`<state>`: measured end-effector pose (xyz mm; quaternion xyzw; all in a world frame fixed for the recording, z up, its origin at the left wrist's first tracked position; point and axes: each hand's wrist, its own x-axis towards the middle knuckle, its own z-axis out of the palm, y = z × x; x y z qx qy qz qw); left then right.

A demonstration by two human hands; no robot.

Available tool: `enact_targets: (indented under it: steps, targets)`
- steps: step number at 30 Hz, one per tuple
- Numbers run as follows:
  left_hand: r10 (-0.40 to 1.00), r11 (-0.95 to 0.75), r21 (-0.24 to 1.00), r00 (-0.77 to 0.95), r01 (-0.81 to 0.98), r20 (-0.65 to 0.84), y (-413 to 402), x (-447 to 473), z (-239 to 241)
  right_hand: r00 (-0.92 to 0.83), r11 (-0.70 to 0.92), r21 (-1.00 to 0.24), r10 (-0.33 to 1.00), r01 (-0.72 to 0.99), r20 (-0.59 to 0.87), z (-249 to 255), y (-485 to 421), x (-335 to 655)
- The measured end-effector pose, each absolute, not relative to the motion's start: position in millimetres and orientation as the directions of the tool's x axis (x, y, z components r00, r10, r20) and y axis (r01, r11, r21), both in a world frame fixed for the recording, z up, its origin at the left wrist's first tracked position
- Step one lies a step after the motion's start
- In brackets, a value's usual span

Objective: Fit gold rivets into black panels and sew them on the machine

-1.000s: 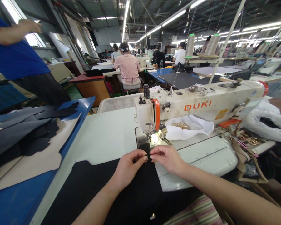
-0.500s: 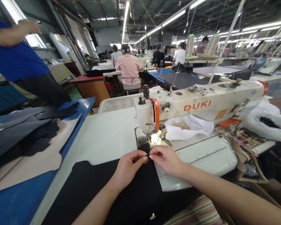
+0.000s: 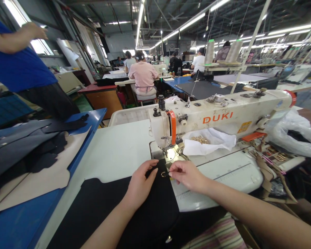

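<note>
A black fabric piece lies on the white sewing table, its far end under the needle of the white DUKI sewing machine. My left hand rests flat on the fabric with fingers stretched toward the presser foot. My right hand pinches a small metal ring against the fabric just in front of the needle plate.
A white cloth with gold metal rings sits under the machine arm. Dark cut pieces lie on a blue table at left. A person in blue stands at far left. Plastic bags are at right. Other workers sit behind.
My left hand let go of its pinch and flattened on the fabric. The small metal ring is now visible at my right fingertips.
</note>
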<state>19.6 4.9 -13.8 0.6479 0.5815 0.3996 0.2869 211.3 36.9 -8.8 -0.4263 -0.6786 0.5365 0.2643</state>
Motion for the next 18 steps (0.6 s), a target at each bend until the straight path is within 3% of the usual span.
enact_targets:
  steps: [4, 11, 18]
  targets:
    - [0.962, -0.251, 0.720, 0.081, 0.647, 0.262, 5.8, 18.9, -25.9, -0.501, -0.019, -0.921, 0.835, 0.389, -0.229, 0.5, 45.9, 204.1]
    - [0.953, -0.282, 0.663, 0.125, 0.693, 0.274, 1.4, 19.7, -22.9, -0.511, -0.046, -0.861, 0.789, 0.506, -0.342, 7.4, 66.3, 182.8]
    - [0.839, -0.471, 0.460, 0.222, 0.753, 0.497, 0.8, 26.1, -18.1, -0.515, -0.089, -0.829, 0.746, 0.552, -0.423, 7.5, 74.4, 178.5]
